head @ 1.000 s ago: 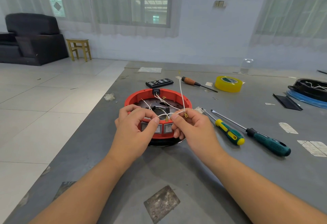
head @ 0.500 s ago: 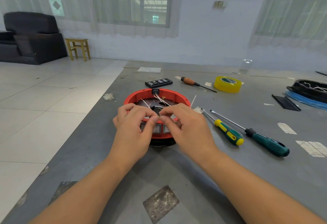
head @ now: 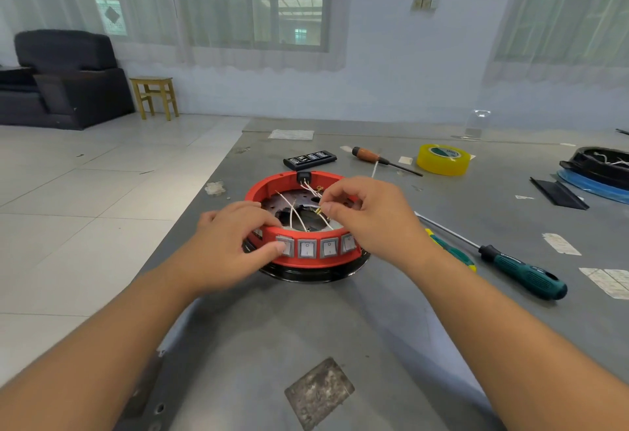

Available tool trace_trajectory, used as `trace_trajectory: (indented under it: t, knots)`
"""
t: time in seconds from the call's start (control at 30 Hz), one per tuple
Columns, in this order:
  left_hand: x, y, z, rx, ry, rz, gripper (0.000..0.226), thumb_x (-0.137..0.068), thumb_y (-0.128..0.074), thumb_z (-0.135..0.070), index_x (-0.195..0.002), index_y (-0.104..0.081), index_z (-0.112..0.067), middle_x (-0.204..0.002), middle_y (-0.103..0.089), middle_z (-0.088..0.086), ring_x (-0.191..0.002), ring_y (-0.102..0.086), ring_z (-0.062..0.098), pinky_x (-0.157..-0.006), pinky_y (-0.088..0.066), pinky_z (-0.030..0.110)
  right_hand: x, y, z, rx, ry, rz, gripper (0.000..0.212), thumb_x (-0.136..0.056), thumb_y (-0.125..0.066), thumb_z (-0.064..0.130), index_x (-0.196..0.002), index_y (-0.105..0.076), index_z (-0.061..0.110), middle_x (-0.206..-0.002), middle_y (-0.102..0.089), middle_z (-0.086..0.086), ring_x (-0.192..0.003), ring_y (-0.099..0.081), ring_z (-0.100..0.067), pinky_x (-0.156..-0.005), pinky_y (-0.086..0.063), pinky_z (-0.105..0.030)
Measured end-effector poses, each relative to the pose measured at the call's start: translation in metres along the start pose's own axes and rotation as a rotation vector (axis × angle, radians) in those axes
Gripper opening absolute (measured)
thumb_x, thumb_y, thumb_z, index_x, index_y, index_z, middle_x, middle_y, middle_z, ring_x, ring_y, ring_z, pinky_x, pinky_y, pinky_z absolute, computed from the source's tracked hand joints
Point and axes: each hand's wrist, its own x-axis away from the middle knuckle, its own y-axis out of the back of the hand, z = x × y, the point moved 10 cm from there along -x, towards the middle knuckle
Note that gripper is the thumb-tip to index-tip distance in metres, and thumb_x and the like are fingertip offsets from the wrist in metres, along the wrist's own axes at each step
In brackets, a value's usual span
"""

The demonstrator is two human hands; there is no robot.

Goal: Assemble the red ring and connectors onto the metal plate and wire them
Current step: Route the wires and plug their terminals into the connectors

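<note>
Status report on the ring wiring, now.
Left hand braces red ring at its near rim. Right hand pinches white wire inside ring. Nothing blocking; screwdrivers lie clear, right.

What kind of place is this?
Probably a makeshift workshop in a plain room: screwdrivers and yellow tape lie on a grey worktable, with an armchair behind.

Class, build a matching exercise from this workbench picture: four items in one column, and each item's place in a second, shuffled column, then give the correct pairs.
Items
1. yellow roll of tape
2. teal-handled screwdriver
3. black remote control
4. wooden-handled screwdriver

Places
A. just behind the red plastic ring
B. right of the right hand, near the bench's front
C. far side of the bench, right of the wooden-handled tool
D. between the remote and the tape

Pairs: 1-C, 2-B, 3-A, 4-D
</note>
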Motion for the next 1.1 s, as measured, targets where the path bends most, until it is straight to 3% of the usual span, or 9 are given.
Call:
trace_trajectory:
  t: [0.07,0.23,0.47,0.63,0.8,1.1]
  knots:
    - [0.004,-0.005,-0.001,0.049,-0.041,-0.012,0.048,-0.093,-0.06,-0.068,-0.125,-0.068,-0.033,-0.129,-0.06,-0.017,-0.137,-0.038,0.0,-0.113,-0.031,0.03,-0.01,-0.01,0.004,0.016,0.005,0.077,0.007,-0.093,-0.073,0.024,-0.089,-0.076,0.029,-0.076,-0.067,0.024,-0.075,-0.058,0.012,-0.064,-0.039,-0.004]
    - [0.011,-0.007,-0.007,0.079,-0.082,-0.145,0.043,-0.089,-0.067,-0.051,-0.119,-0.069,-0.02,-0.12,-0.062,-0.01,-0.124,-0.044,0.002,-0.103,-0.028,0.005,-0.024,-0.033,0.015,0.12,0.075,0.192,0.009,-0.093,-0.07,0.028,-0.085,-0.072,0.032,-0.082,-0.065,0.019,-0.078,-0.053,0.015,-0.064,-0.036,-0.004]
    - [0.021,0.0,-0.025,0.052,-0.153,-0.216,0.051,-0.09,-0.062,-0.054,-0.115,-0.073,-0.01,-0.116,-0.063,-0.001,-0.127,-0.043,0.012,-0.113,-0.021,0.008,-0.026,-0.03,0.019,0.193,0.141,0.193,0.011,-0.094,-0.067,0.028,-0.085,-0.071,0.033,-0.083,-0.06,0.022,-0.08,-0.049,0.019,-0.062,-0.033,-0.008]
    - [0.027,-0.003,-0.038,0.035,-0.197,-0.177,0.05,-0.094,-0.062,-0.051,-0.121,-0.072,-0.01,-0.117,-0.06,-0.001,-0.127,-0.046,0.018,-0.114,-0.024,0.011,-0.024,-0.033,0.024,0.215,0.156,0.24,0.012,-0.095,-0.067,0.029,-0.085,-0.068,0.036,-0.086,-0.06,0.021,-0.085,-0.05,0.018,-0.063,-0.034,-0.01]
    - [0.03,-0.009,-0.038,0.072,-0.197,-0.122,0.052,-0.097,-0.056,-0.052,-0.128,-0.068,-0.011,-0.123,-0.056,-0.003,-0.129,-0.042,0.01,-0.111,-0.024,0.008,-0.021,-0.033,0.026,0.203,0.143,0.276,0.009,-0.094,-0.068,0.026,-0.087,-0.071,0.031,-0.082,-0.06,0.019,-0.08,-0.051,0.016,-0.065,-0.037,-0.004]
    - [0.024,-0.011,-0.022,0.144,-0.108,-0.112,0.048,-0.093,-0.05,-0.066,-0.117,-0.071,-0.031,-0.115,-0.055,-0.027,-0.125,-0.041,-0.004,-0.099,-0.029,0.002,-0.017,-0.039,0.019,0.211,0.053,0.389,0.01,-0.093,-0.068,0.029,-0.086,-0.073,0.032,-0.083,-0.066,0.016,-0.075,-0.057,0.002,-0.063,-0.038,-0.017]
